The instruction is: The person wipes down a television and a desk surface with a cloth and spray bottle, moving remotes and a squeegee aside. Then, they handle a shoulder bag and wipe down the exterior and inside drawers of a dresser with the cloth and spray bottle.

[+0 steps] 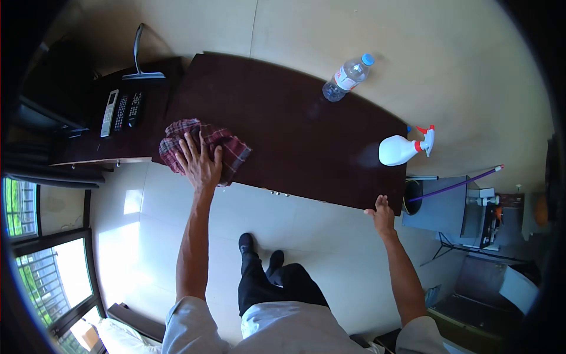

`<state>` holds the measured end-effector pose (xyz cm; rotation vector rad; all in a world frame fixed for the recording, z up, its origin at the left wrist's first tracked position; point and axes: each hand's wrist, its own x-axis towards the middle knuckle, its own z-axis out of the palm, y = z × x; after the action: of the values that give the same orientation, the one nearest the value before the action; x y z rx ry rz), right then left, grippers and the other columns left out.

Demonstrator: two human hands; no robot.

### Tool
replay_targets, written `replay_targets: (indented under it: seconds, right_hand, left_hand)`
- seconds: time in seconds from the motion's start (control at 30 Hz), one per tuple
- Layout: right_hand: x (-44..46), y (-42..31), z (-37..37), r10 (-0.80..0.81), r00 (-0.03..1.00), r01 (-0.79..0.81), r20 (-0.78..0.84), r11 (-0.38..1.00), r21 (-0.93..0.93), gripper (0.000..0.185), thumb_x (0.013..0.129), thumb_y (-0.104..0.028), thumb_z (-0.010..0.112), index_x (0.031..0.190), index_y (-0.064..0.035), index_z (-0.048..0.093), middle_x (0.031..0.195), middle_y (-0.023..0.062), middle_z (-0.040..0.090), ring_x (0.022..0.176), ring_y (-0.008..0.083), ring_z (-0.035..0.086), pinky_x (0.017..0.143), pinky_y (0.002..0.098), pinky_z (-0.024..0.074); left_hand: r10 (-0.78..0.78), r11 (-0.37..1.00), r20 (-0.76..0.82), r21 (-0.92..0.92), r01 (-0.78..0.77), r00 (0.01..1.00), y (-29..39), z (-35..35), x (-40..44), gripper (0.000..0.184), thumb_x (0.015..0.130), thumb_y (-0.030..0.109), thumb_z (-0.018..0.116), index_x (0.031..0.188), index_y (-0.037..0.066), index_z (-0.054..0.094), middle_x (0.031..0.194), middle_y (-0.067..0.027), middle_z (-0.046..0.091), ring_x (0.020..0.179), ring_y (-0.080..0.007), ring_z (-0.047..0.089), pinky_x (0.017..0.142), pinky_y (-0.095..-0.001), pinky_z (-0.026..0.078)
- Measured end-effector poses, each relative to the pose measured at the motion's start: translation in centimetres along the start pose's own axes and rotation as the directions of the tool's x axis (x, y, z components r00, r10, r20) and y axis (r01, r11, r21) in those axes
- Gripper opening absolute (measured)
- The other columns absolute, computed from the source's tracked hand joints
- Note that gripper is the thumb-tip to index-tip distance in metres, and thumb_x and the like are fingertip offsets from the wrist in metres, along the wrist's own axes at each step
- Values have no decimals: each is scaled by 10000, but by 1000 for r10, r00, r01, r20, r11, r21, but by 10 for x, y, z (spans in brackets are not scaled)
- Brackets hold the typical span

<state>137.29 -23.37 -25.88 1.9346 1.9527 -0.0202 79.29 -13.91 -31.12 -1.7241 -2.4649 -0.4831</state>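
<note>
My left hand (pixel 201 164) lies flat with fingers spread on a red and dark plaid cloth (pixel 236 150), pressing it against the dark brown tabletop (pixel 283 130) near its front edge. The cloth is crumpled and partly hidden under the palm. At the right front corner of the tabletop is my right hand (pixel 383 215), fingers stretched out and holding nothing; whether it touches the edge, I cannot tell. A white spray bottle (pixel 396 150) with a red and white trigger head stands near the right end. Farther back is a clear plastic bottle (pixel 348 78) with a blue cap.
On the left surface are a squeegee (pixel 144 75), a pale remote (pixel 109 113) and two black remotes (pixel 135 109). A dark television (pixel 50 97) stands beyond them. To the right, a purple stick (pixel 457 187) leans from a dark bin (pixel 413 197) beside a grey cabinet (pixel 439 212).
</note>
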Motion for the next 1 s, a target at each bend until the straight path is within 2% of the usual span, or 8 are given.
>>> replay_targets:
  seconds: [0.07, 0.27, 0.47, 0.57, 0.6, 0.77, 0.9, 1.0]
  right_hand:
    - [-3, 3, 1, -17, 997, 19, -81, 1000, 20, 931, 808, -579, 646, 1399, 95, 392, 1365, 364, 479, 1183, 436, 581, 896, 410, 557]
    - [0, -15, -52, 30, 997, -31, 67, 999, 10, 901, 752, -622, 661, 1305, 72, 507, 1299, 313, 564, 1074, 402, 649, 807, 420, 579]
    - [-15, 0, -4, -2, 945, 48, -328, 990, 132, 889, 754, -599, 702, 1346, 38, 521, 1322, 260, 583, 1124, 379, 642, 875, 421, 550]
    - [-25, 2, 19, -79, 810, 192, -582, 972, 135, 871, 782, -548, 735, 1408, 5, 487, 1386, 235, 548, 1225, 380, 581, 999, 487, 457]
    - [-32, -2, 12, -35, 804, 182, -593, 965, 190, 799, 858, -544, 679, 1436, -31, 476, 1419, 208, 532, 1288, 388, 525, 1072, 529, 353]
    - [-6, 30, 73, 241, 492, -11, -837, 963, 270, 516, 1047, -381, 400, 1401, -28, 529, 1390, 147, 581, 1273, 361, 535, 1090, 503, 330]
    - [18, 42, 107, 293, 324, 104, -899, 934, 342, 452, 1049, -238, 330, 1239, 0, 664, 1313, 130, 640, 1283, 319, 530, 1101, 450, 333]
    - [33, 36, 111, 336, 144, 146, -931, 923, 355, 459, 1028, -194, 321, 1157, 6, 714, 1289, 118, 657, 1271, 300, 541, 1101, 422, 342]
  left_hand:
    - [11, 1000, 13, -24, -10, 1000, 20, -4, -12, 682, 958, 560, 458, 1479, 120, 460, 1608, -192, 246, 1481, -405, 215, 1182, -599, 118]
    - [71, 993, -51, -95, -76, 996, 67, 0, -40, 695, 934, 608, 470, 1440, 134, 521, 1610, -169, 259, 1478, -388, 240, 1183, -589, 131]
    - [155, 973, -102, -158, -170, 983, 73, -1, -51, 628, 933, 569, 486, 1354, 121, 614, 1560, -145, 379, 1459, -375, 300, 1184, -567, 170]
    - [258, 924, -207, -232, -304, 944, 57, 10, -56, 574, 935, 534, 501, 1301, 121, 658, 1473, -159, 497, 1409, -387, 387, 1171, -545, 210]
    - [290, 907, -275, -226, -355, 916, 49, 15, -58, 573, 940, 540, 488, 1278, 115, 671, 1438, -150, 530, 1380, -376, 421, 1162, -533, 226]
    - [337, 848, -615, -131, -513, 713, 13, 59, -57, 638, 962, 598, 404, 1185, 87, 712, 1268, -123, 644, 1236, -316, 543, 1113, -495, 282]
    - [230, 834, -809, -122, -538, 541, 3, 95, -49, 781, 954, 706, 288, 1182, 61, 666, 1218, -161, 609, 1251, -347, 491, 1122, -503, 244]
    - [151, 814, -937, -64, -577, 316, 0, 124, -32, 793, 939, 705, 346, 1380, 59, 476, 1430, -206, 426, 1353, -378, 362, 1136, -583, 186]
